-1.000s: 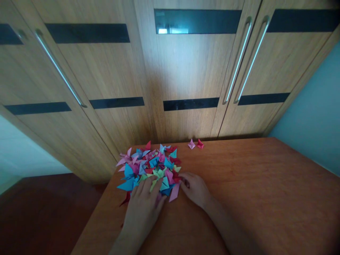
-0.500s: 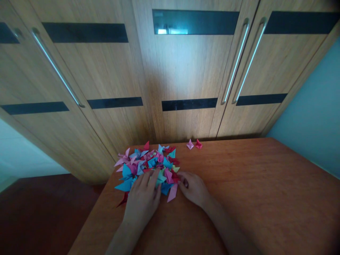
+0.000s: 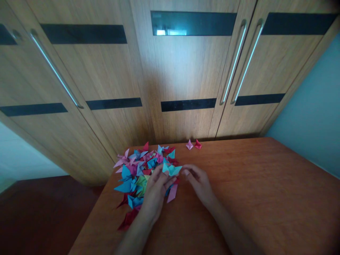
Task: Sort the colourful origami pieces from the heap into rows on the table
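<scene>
The left hand [image 3: 156, 189] grips a turquoise paper piece [image 3: 172, 170] between its fingers; the right hand's fingers [image 3: 189, 173], seemingly pinched, reach its tip.

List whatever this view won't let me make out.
Head view:
Lower layers of the paper pile: hidden by upper pieces and the left hand.
Whether the right hand touches the turquoise figure: too small.
Right forearm: cut off by the bottom edge.

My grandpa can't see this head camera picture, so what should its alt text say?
A left hand holds a pale turquoise folded-paper crane over a heap of colourful paper cranes on a reddish-brown wooden table; the right hand is close beside it.
</scene>
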{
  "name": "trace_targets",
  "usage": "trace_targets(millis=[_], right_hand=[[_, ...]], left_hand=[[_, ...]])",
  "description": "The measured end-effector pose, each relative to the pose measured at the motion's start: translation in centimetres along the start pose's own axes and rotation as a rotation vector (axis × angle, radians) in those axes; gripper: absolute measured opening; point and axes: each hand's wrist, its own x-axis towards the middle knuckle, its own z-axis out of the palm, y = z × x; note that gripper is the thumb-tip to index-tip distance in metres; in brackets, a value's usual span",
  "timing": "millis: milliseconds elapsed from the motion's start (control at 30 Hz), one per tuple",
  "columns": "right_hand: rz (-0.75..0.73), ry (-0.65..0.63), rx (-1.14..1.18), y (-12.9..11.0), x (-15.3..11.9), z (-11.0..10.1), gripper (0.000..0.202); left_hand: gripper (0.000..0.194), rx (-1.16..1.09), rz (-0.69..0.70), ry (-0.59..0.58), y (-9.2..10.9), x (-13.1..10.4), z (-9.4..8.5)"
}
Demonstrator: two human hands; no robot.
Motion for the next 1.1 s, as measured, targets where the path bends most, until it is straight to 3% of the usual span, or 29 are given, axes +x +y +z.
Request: trace_targets(millis=[100, 267, 367, 467, 633, 867, 1100], right_hand=[[0.043, -0.013, 0.136, 0.1, 0.1, 0.2, 0.024], [0.054, 0.049, 0.144, 0.0, 0.3, 0.1, 0.022], [0.132, 0.065, 0.173, 0.1, 0.4, -0.2, 0.024], [0.182, 0.066, 0.191, 0.4, 0.5, -0.5, 0.028], [0.178, 0.000, 0.170, 0.7, 0.8, -0.9, 0.032], [0.193, -0.134, 0.197, 1.2, 1.1, -1.5, 0.031], [0.239, -0.047, 0.235, 2.0, 1.5, -2.7, 0.031]], left_hand=[[0.027, 0.004, -0.009, -0.008, -1.1, 0.2, 0.4], [0.033, 0.189, 0.006, -0.051, -2.3, 0.2, 0.1], [0.035, 0.407, 0.113, -0.096, -2.3, 0.3, -0.5], [0.036, 0.624, 0.240, -0.068, -2.0, 0.5, -1.3], [0.025, 0.788, 0.369, -0.040, -1.1, 0.7, -1.9], [0.016, 0.841, 0.362, -0.152, -0.9, 0.5, -1.5], [0.015, 0.992, 0.421, -0.229, -0.6, 1.0, 0.1]])
